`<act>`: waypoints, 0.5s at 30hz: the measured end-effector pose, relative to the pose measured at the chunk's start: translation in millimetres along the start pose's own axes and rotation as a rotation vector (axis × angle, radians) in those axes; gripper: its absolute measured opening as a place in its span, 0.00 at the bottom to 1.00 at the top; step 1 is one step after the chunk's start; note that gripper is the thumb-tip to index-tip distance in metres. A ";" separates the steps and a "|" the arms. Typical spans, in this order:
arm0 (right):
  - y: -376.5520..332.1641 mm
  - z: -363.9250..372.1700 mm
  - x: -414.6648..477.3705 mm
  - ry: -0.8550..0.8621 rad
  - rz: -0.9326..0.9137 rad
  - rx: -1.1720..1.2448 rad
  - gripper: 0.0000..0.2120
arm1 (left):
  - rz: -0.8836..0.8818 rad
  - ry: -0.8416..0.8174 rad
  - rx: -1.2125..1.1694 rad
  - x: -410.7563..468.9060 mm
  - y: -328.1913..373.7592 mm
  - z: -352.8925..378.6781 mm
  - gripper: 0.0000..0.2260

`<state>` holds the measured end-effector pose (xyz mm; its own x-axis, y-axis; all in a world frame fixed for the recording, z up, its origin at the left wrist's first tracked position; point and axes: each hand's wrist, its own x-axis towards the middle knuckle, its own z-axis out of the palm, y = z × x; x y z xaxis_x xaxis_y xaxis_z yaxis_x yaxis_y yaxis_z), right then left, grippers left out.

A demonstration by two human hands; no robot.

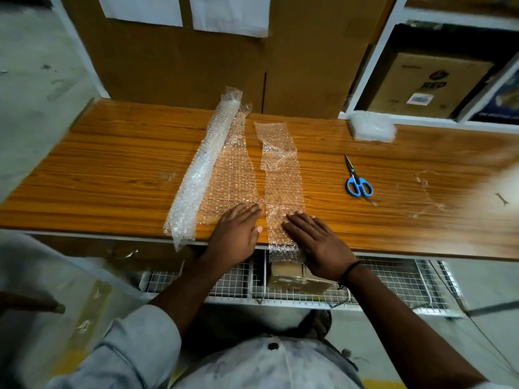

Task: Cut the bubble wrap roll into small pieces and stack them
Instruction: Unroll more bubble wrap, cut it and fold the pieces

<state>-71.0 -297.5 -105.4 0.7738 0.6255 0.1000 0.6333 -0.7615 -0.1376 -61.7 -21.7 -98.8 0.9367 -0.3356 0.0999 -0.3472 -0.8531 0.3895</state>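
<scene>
A person stands at a wooden table, both hands lying flat, fingers straight, gripping nothing. The left hand presses on the near right corner of a sheet of bubble wrap. The right hand presses on a narrow strip just right of the sheet. The strip's near end hangs over the table's near edge beside the right hand. Sheet and strip meet by the left fingertips, and a gap between them widens toward the far end.

The sheet unrolls from a roll, which lies along its left side, running from the near edge to the far edge. Blue-handled scissors lie closed, well to the right of the strip, tips pointing away. A small stack of bubble wrap pieces sits at the far edge, beyond the scissors.

Cardboard boxes stand behind the table. A wire rack runs under its near edge.
</scene>
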 end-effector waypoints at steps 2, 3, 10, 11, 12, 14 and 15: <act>-1.1 0.8 0.7 0.023 -0.007 0.012 0.32 | 0.021 -0.007 0.013 -0.3 0.1 -1.5 0.26; -2.1 0.6 1.4 0.028 -0.008 0.018 0.33 | 0.037 -0.012 0.017 -0.2 -0.5 -1.3 0.26; -3.8 -10.7 9.4 0.116 0.057 0.230 0.34 | 0.160 -0.064 -0.035 10.5 2.0 -9.4 0.34; -3.4 -13.5 11.2 0.142 0.073 0.253 0.32 | 0.160 -0.067 -0.039 13.8 2.3 -11.3 0.36; -3.2 -17.3 14.1 0.164 0.086 0.269 0.28 | 0.158 -0.069 -0.048 16.9 3.3 -13.8 0.37; -0.9 -23.0 20.9 0.196 0.104 0.290 0.21 | 0.159 -0.051 -0.076 23.2 4.1 -17.0 0.35; 0.5 -25.8 25.1 0.201 0.117 0.310 0.18 | 0.165 -0.027 -0.082 26.7 3.1 -16.9 0.32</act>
<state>-51.1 -286.5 -77.6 0.8469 0.4680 0.2524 0.5310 -0.7194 -0.4477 -37.0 -26.5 -79.4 0.8655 -0.4797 0.1439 -0.4897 -0.7506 0.4435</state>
